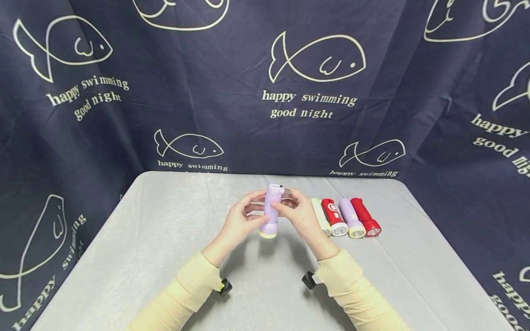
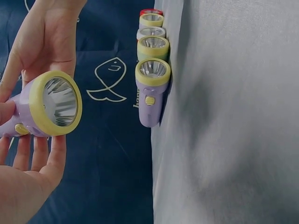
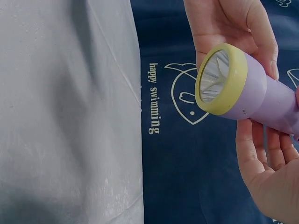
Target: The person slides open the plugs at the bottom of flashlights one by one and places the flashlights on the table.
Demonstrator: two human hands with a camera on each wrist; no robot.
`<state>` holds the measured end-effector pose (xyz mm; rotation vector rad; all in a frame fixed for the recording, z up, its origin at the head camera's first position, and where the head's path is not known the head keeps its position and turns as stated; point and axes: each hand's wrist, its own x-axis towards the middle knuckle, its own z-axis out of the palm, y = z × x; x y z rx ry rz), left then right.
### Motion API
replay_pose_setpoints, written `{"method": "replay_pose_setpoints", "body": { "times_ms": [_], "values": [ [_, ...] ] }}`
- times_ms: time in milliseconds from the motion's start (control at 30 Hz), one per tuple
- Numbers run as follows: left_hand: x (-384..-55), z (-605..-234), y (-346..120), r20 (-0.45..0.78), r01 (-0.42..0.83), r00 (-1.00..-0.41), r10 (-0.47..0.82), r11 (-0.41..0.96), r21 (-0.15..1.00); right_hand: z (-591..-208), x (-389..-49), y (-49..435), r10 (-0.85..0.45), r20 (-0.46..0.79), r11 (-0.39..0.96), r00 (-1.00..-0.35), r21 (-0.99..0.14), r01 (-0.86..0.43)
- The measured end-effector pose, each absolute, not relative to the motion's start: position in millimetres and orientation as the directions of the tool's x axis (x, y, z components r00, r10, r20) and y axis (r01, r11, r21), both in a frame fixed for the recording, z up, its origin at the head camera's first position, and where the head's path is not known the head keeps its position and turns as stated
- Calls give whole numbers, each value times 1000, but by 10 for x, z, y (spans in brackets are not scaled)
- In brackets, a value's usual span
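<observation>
Between my two hands, above the table, is a light purple flashlight [image 1: 272,209] with a yellow rim round its lens. Its lens end points down toward me, and a small grey metal piece [image 1: 287,191] juts from the far end, by my right fingers. My left hand [image 1: 240,219] grips the body from the left, thumb near the lens head. From the other side my right hand [image 1: 301,214] pinches it, thumb across the upper body. In the left wrist view, a yellow switch [image 2: 21,129] shows on the flashlight's side.
Right of my hands several flashlights lie in a row: a red one [image 1: 366,217], a purple one [image 1: 352,218], a red one with a white rim [image 1: 334,217] and a pale green one [image 1: 320,218]. Another purple flashlight [image 2: 151,105] ends the row. A dark fish-print curtain [image 1: 248,92] hangs behind the grey table [image 1: 165,239].
</observation>
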<state>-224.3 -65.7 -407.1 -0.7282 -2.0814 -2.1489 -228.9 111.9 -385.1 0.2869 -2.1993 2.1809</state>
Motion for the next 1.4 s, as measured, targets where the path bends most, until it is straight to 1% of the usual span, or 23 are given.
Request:
{"method": "replay_pose_setpoints", "body": {
  "times_ms": [267, 533, 733, 867, 1133, 1400],
  "values": [
    [-2206, -4048, -684, 357, 343, -903, 240, -100, 934, -3848, -2295, 1063, -105, 161, 6, -981, -987, -163],
    [-2173, -4006, -701, 346, 327, -916, 205, -121, 937, -3829, -2309, 1037, -159, 191, 23, -969, -980, -197],
    [-2171, -3988, -727, 310, 294, -935, 173, -115, 949, -3830, -2315, 1009, -188, 197, 35, -962, -978, -207],
    [-2179, -3985, -759, 259, 238, -952, 164, -141, 961, -3856, -2319, 971, -178, 200, 48, -963, -976, -212],
    [-2212, -3918, -843, 84, 48, -984, 155, -218, 975, -3857, -2299, 886, -181, 180, 23, -967, -982, -187],
    [-2266, -3852, -946, -3, -32, -993, 120, -237, 971, -3868, -2274, 803, -208, 193, 0, -959, -980, -197]
  ]
}}
